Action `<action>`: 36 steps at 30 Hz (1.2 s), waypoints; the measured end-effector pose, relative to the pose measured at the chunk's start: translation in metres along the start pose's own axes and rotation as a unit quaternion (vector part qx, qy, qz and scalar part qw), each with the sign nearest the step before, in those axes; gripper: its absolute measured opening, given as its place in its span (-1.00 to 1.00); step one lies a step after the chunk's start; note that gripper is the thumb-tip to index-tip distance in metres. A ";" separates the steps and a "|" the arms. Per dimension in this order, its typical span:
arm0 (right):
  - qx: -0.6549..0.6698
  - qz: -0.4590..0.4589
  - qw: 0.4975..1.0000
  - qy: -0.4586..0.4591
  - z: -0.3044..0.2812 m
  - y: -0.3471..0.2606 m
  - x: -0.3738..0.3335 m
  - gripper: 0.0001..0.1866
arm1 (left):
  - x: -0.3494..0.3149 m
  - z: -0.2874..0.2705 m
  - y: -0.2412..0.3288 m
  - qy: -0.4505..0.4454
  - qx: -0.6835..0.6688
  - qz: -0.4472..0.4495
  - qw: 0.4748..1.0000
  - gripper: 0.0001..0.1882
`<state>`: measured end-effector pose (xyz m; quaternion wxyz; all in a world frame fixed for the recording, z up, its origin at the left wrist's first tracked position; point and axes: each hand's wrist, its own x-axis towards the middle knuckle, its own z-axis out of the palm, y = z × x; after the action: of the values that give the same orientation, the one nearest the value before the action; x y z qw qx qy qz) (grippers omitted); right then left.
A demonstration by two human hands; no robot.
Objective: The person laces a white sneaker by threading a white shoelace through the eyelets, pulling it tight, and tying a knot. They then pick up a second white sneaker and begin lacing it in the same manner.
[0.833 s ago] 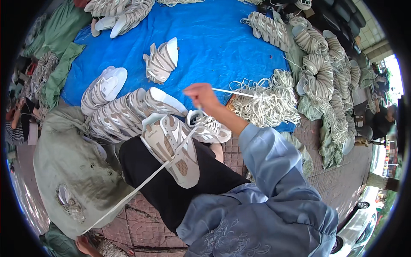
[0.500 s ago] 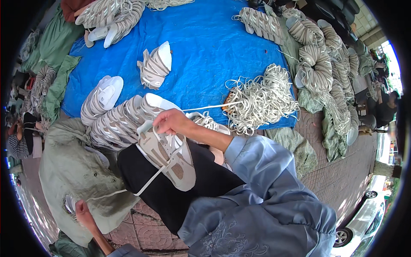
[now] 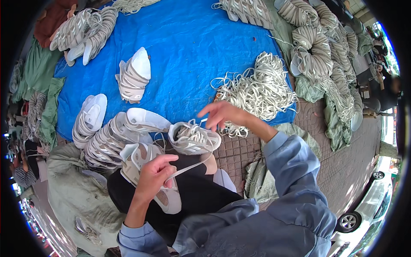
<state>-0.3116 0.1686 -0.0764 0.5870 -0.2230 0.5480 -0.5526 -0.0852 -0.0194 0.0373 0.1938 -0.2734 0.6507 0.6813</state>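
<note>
A beige and white sneaker (image 3: 171, 200) with mesh panels lies across my dark-trousered lap. My left hand (image 3: 156, 176) is over its lacing, thumb and fingers closed on a white shoelace (image 3: 190, 167). The lace curves up to the right, past a second sneaker (image 3: 195, 141) with a bundle of laces in its opening. My right hand (image 3: 224, 116) is above that second shoe, beside the lace heap. Its index finger sticks out while the others curl around the upper part of the lace; the exact grip is partly hidden.
A big tangle of white laces (image 3: 261, 90) lies on the blue tarp (image 3: 180, 55). Nested stacks of sneaker uppers (image 3: 107, 147) stand at the left, with a small stack (image 3: 135, 75) beyond. A greenish sack (image 3: 77, 184) is at my left; more bundles (image 3: 312, 51) are at the right.
My left hand has come from the sack at lower left up over the sneaker. My right hand has left the shoe and moved right, near the lace heap. The view has shifted slightly.
</note>
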 end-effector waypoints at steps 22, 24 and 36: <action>-0.549 0.181 0.504 0.642 -0.385 0.133 -0.129 -0.61 | 0.065 -0.012 -0.005 0.087 0.365 -0.058 0.925 -0.74; -0.512 0.160 0.438 0.721 -0.408 0.109 -0.198 -0.65 | 0.066 -0.009 -0.007 0.102 0.369 -0.047 0.923 -0.74; -0.554 0.197 0.697 0.409 -0.287 0.126 -0.069 -0.09 | 0.066 0.002 -0.012 0.118 0.443 0.043 0.888 -0.76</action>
<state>-0.5018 0.3653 -0.2445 0.1701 -0.1469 0.9727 -0.0576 -0.1288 -0.0222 -0.0132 0.1868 -0.2094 0.9141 0.2928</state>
